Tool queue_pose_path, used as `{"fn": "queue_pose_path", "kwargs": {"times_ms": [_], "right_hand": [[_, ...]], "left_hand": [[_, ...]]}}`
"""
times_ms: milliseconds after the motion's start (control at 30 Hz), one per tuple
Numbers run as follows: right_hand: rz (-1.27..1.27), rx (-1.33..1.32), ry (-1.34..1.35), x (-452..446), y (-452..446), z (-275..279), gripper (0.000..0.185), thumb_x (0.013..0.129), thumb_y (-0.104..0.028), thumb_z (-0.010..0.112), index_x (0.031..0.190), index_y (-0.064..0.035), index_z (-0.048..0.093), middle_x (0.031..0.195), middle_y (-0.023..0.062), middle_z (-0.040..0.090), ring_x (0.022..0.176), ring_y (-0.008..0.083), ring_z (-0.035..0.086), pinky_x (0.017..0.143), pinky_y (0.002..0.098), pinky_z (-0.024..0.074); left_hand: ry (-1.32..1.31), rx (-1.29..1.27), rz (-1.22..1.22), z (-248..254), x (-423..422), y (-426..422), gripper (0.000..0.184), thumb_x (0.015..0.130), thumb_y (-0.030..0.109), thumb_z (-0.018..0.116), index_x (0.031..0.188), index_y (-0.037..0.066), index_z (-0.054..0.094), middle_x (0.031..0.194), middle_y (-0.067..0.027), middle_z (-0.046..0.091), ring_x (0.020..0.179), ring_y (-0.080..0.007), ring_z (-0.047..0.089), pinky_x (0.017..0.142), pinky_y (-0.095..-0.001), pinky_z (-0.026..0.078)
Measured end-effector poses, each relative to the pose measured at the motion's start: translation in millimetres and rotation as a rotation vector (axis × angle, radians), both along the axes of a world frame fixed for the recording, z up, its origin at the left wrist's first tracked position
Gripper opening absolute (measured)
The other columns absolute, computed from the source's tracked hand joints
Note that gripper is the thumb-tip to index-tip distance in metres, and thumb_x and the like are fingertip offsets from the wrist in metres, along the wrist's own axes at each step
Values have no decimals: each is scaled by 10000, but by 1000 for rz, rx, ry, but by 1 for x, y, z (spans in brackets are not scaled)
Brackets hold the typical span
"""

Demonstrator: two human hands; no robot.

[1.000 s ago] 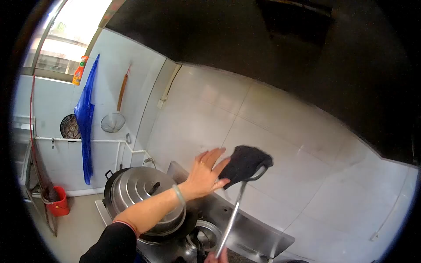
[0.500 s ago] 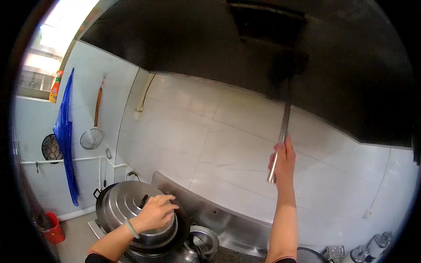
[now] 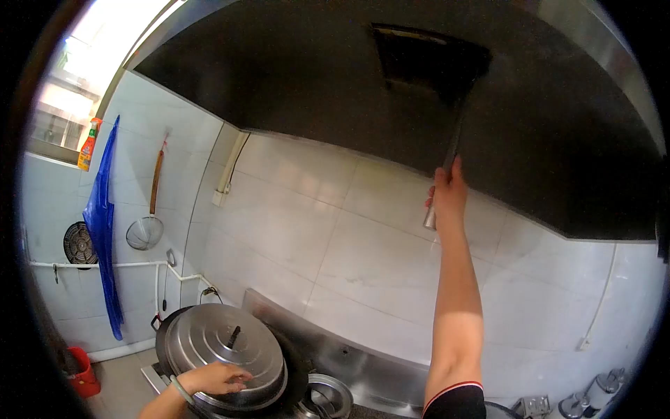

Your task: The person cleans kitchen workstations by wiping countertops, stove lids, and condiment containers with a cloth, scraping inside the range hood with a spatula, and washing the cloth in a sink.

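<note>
One long tool (image 3: 430, 219) is reaching up under the hood (image 3: 279, 91), right hand (image 3: 450, 197) clamping it; left hand (image 3: 216, 378) is holding nothing, fingers loosely parted, near the lid (image 3: 199, 332). Overhead work proceeding; portions done and left not showing.

A single head-worn camera, seen here through its wide, dark-rimmed lens, faces the tiled wall (image 3: 363, 237) from close range, the wearer's right arm (image 3: 457, 300) stretching away from it. The tilted view catches the underside of the dark hood (image 3: 279, 84) above, looks down on a domed lid (image 3: 209, 342) at lower left and takes in a window (image 3: 66, 105) at upper left.
</note>
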State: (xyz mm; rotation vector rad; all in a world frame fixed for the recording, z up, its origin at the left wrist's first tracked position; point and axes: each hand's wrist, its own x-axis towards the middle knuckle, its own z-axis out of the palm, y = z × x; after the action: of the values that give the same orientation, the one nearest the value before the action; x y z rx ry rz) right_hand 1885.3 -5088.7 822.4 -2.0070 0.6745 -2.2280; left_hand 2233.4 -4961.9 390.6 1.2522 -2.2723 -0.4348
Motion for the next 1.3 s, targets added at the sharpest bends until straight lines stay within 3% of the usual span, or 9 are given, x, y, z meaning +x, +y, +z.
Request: {"fn": "queue_pose_path", "kwargs": {"times_ms": [367, 433, 467, 533, 733, 833, 1067, 1167, 1300], "right_hand": [[-814, -170, 264, -34, -59, 37, 570, 1005, -257, 460, 1499, -45, 268, 880, 251, 651, 754, 374, 664, 738, 469, 539], [-963, -813, 238, -38, -78, 43, 575, 1001, -264, 477, 1490, -37, 276, 874, 236, 656, 682, 343, 665, 687, 452, 551], [-965, -811, 240, -30, -63, 41, 575, 1001, -264, 477, 1490, -37, 276, 874, 236, 656, 682, 343, 665, 687, 452, 551], [-631, -108, 232, -2, -15, 33, 571, 997, -253, 495, 1492, -64, 284, 879, 221, 663, 595, 308, 658, 588, 423, 559], [-607, -87, 222, 27, -21, 43, 569, 1005, -250, 487, 1515, -138, 261, 833, 200, 661, 527, 263, 639, 465, 395, 544], [-653, 13, 260, 43, -9, 41, 552, 1027, -262, 437, 1524, -111, 247, 909, 157, 674, 572, 202, 632, 542, 349, 536], [-667, -109, 367, 65, -35, 70, 552, 1008, -256, 460, 1511, -120, 275, 888, 206, 673, 564, 273, 662, 515, 389, 561], [-916, -494, 393, 88, -61, 85, 548, 1003, -244, 465, 1503, -101, 292, 869, 196, 674, 552, 260, 656, 508, 403, 549], [-435, -51, 342, 155, -23, 74, 560, 998, -226, 484, 1504, -89, 287, 847, 183, 644, 532, 224, 627, 459, 386, 512]], "left_hand": [[84, 309, 21, -45, 52, 2, 512, 961, 415, 566, 1353, 89, 523, 1220, -108, 656, 1148, -231, 610, 993, -326, 458], [47, 294, 62, -44, 56, 1, 508, 966, 393, 559, 1331, 43, 524, 1201, -101, 663, 1090, -236, 639, 944, -313, 488], [46, 295, 60, -43, 56, 1, 508, 966, 393, 559, 1331, 43, 524, 1201, -101, 663, 1090, -236, 639, 944, -313, 488], [94, 320, 65, -41, 56, 0, 505, 966, 386, 564, 1342, 52, 517, 1210, -96, 659, 1087, -223, 638, 945, -312, 486], [154, 384, 27, -45, 64, -6, 524, 973, 388, 565, 1383, 72, 483, 1252, -91, 637, 1147, -217, 605, 983, -326, 465], [241, 410, 2, -65, 80, -14, 522, 973, 354, 580, 1384, 50, 478, 1281, -99, 618, 1159, -187, 590, 990, -313, 459], [308, 337, 38, -71, 112, 1, 486, 968, 325, 585, 1349, 32, 515, 1192, -90, 664, 1108, -160, 622, 969, -280, 470], [291, 369, 71, -68, 125, 8, 506, 970, 353, 587, 1345, 23, 510, 1219, -96, 658, 1134, -181, 612, 961, -308, 482], [352, 383, 111, -75, 148, 18, 487, 964, 354, 595, 1314, 22, 531, 1206, -89, 665, 1130, -175, 614, 965, -304, 476]]}}
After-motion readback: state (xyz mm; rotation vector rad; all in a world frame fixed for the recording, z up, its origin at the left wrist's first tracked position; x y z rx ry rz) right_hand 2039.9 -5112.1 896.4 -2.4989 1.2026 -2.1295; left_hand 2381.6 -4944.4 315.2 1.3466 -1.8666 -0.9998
